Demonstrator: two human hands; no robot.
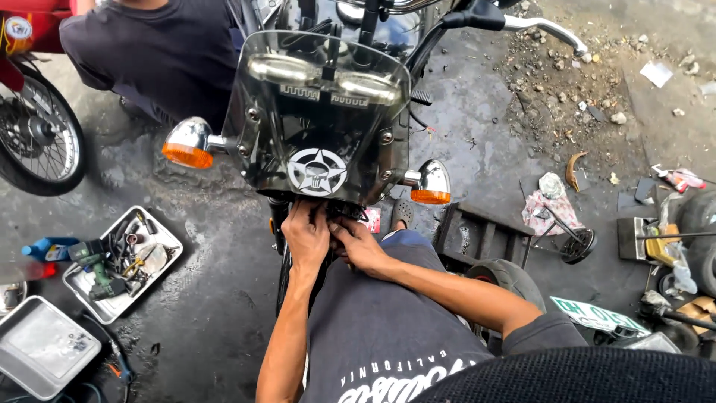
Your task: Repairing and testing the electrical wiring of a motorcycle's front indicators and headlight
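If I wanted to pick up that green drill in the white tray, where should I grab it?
Grab the green drill by its handle, the thinner part sticking out from the chunky body, reaching straight down from above. It lies flat in the white tray among cables and small tools, so the sides are crowded and only the top looks free. Both hands are busy under the motorcycle's windscreen.

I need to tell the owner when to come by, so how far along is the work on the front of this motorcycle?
Done: the smoked windshield and both orange turn signals sit mounted. In hand: the left hand and right hand are pressed together on dark parts just under the windshield; what the fingers grip is hidden. Left: a tray of tools lies out on the wet ground, so work appears unfinished.
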